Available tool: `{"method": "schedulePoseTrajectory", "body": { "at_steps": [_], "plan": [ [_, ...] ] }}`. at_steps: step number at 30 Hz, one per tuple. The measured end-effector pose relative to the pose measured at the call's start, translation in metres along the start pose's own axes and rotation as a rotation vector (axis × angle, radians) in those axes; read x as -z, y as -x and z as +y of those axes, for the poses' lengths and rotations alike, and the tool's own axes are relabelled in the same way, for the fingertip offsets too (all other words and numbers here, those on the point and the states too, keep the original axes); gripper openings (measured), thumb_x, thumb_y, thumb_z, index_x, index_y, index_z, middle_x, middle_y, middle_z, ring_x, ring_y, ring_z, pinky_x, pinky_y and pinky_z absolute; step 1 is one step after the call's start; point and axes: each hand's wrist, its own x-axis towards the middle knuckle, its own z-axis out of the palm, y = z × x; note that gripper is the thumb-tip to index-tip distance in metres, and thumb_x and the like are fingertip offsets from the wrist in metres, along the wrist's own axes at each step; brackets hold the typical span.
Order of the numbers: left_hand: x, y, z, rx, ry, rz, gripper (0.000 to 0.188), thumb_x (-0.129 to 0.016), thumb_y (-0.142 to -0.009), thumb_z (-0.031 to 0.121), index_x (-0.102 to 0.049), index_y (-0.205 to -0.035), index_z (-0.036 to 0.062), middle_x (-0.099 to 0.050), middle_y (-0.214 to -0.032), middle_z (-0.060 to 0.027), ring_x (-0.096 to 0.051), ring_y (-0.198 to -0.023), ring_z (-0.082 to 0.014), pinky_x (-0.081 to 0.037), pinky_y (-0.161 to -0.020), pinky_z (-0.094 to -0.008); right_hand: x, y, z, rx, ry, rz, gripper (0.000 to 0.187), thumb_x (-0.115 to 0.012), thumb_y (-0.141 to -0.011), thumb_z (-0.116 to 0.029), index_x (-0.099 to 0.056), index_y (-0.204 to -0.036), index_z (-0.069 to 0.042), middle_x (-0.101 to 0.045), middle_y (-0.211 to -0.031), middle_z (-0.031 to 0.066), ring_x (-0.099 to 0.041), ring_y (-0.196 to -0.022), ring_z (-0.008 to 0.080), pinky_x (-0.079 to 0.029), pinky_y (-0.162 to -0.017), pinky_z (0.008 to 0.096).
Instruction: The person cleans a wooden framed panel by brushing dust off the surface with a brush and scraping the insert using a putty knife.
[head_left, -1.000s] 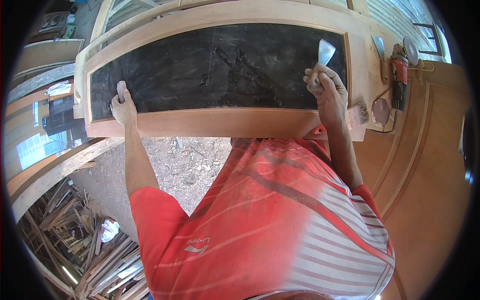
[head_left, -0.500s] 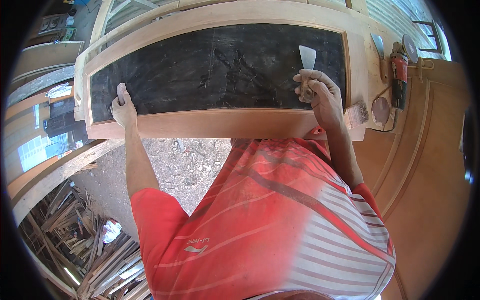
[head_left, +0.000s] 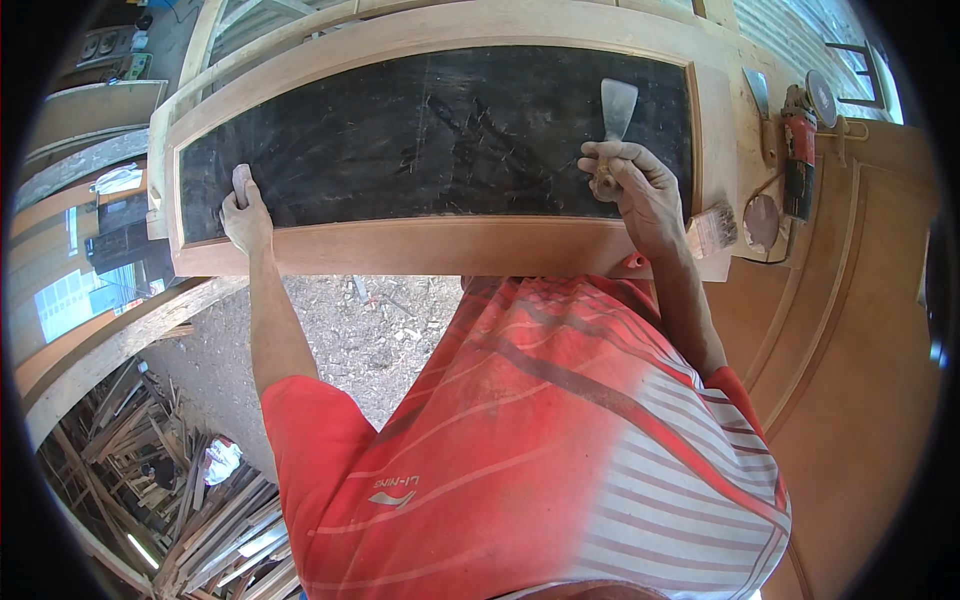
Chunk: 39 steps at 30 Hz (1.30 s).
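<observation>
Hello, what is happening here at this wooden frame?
A person in a red striped shirt leans over a wooden frame with a dark panel set in it. The right hand holds a putty knife, blade on the panel's right part. The left hand rests on the panel's lower left corner. To the right lie a paintbrush and an angle grinder.

Single head-mounted fisheye view, looking steeply down over the wearer's red shirt (head_left: 560,440) at a dark panel (head_left: 430,130) in a wooden frame (head_left: 420,245) within arm's reach. Straight edges bow near the rim. No second view to overlap.
</observation>
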Motion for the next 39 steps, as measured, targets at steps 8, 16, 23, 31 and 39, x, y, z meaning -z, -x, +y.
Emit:
{"method": "schedulePoseTrajectory", "body": {
  "at_steps": [8, 16, 23, 31, 39],
  "plan": [
    [-0.003, -0.001, -0.005, -0.007, 0.005, -0.004, 0.061, -0.07, -0.092, 0.054, -0.072, -0.115, -0.0028, -0.072, -0.108, -0.0213, -0.068, -0.103, -0.0362, -0.051, -0.094, -0.0465, -0.013, 0.003, -0.01, -0.179, 0.005, 0.032, 0.027, -0.061, -0.107, -0.021, -0.068, -0.126, -0.002, -0.073, -0.116, 0.0112, -0.073, -0.101, 0.0192, -0.058, -0.074, 0.0281],
    [-0.004, -0.003, -0.007, -0.031, -0.001, 0.009, 0.06, -0.07, -0.092, 0.054, -0.073, -0.113, -0.0028, -0.072, -0.107, -0.0204, -0.068, -0.101, -0.0359, -0.052, -0.093, -0.0469, -0.012, 0.005, -0.01, -0.128, 0.163, 0.0, 0.027, -0.065, -0.105, -0.024, -0.071, -0.121, -0.004, -0.074, -0.107, 0.0067, -0.07, -0.088, 0.013, -0.057, -0.074, 0.0265],
    [-0.003, -0.002, -0.007, -0.013, 0.008, 0.007, 0.06, -0.07, -0.092, 0.054, -0.072, -0.113, -0.0029, -0.072, -0.108, -0.0211, -0.068, -0.102, -0.0359, -0.051, -0.093, -0.0465, -0.009, 0.001, -0.009, -0.14, 0.015, 0.032, 0.02, -0.063, -0.105, -0.014, -0.071, -0.12, -0.003, -0.072, -0.12, 0.0109, -0.071, -0.104, 0.0199, -0.059, -0.084, 0.0318],
    [0.001, 0.0, 0.001, 0.016, 0.06, -0.037, 0.056, -0.07, -0.093, 0.049, -0.071, -0.112, -0.0034, -0.069, -0.111, -0.0217, -0.064, -0.107, -0.038, -0.049, -0.096, -0.0485, -0.008, 0.001, -0.001, 0.002, 0.03, -0.013, 0.019, -0.058, -0.105, -0.007, -0.073, -0.114, 0.0, -0.072, -0.111, 0.0093, -0.069, -0.103, 0.0191, -0.057, -0.093, 0.0334],
    [-0.001, -0.001, 0.0, -0.007, 0.021, 0.002, 0.062, -0.069, -0.092, 0.055, -0.072, -0.114, -0.0038, -0.072, -0.108, -0.0223, -0.068, -0.102, -0.0355, -0.051, -0.094, -0.0461, -0.007, -0.001, 0.005, -0.03, 0.045, -0.047, 0.018, -0.059, -0.105, -0.008, -0.072, -0.115, 0.0, -0.073, -0.109, 0.0124, -0.07, -0.1, 0.0202, -0.058, -0.088, 0.0338]
  ]
}}
